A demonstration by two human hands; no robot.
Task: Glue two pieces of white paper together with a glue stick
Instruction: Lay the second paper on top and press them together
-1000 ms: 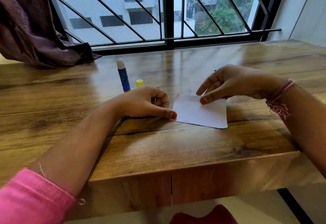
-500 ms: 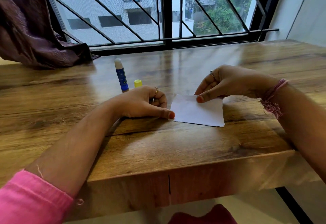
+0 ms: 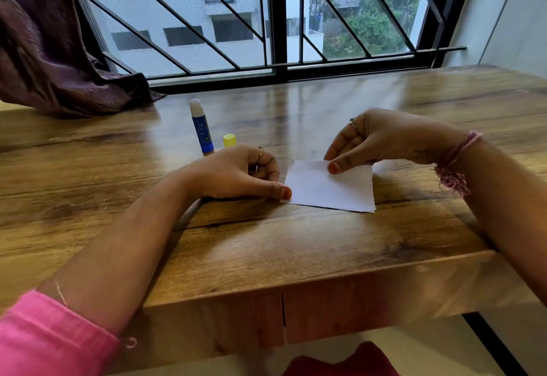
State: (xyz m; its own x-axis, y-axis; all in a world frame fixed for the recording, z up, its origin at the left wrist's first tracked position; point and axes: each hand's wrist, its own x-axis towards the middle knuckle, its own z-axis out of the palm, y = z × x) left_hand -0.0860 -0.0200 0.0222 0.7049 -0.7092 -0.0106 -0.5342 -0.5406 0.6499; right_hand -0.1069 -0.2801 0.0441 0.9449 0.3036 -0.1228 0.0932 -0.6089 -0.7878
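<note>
At the far left, one dark purple cloth curtain (image 3: pixel 44 58) slumps onto the brown wooden table (image 3: pixel 296 242) under the black-barred window (image 3: pixel 278 20), clear of your work. Next comes one upright glue stick with a blue barrel and bare white tip (image 3: pixel 202 126), standing uncapped, likely so it is ready to be picked up again; just beside it sits one small yellow cap (image 3: pixel 229 140), partly hidden behind your knuckles. Your left hand (image 3: pixel 236 174), fingers curled in loosely, pins the near left corner of the white square of paper (image 3: pixel 328 187) to the wood with its thumb, which looks meant to stop the sheet sliding. The paper lies flat near the table's front edge, between your two hands. Only one white square can be counted with confidence; whether a second piece lies exactly on it cannot be told from this view, though the task calls for two. Your right hand (image 3: pixel 381 141) pinches the far edge of the paper between thumb and fingers, apparently lining up or pressing that edge. Both hands are on the sheet, set apart at opposite sides. One pink thread band (image 3: pixel 455 162) circles your right wrist, and one pink sleeve (image 3: pixel 50 337) covers your left forearm.
</note>
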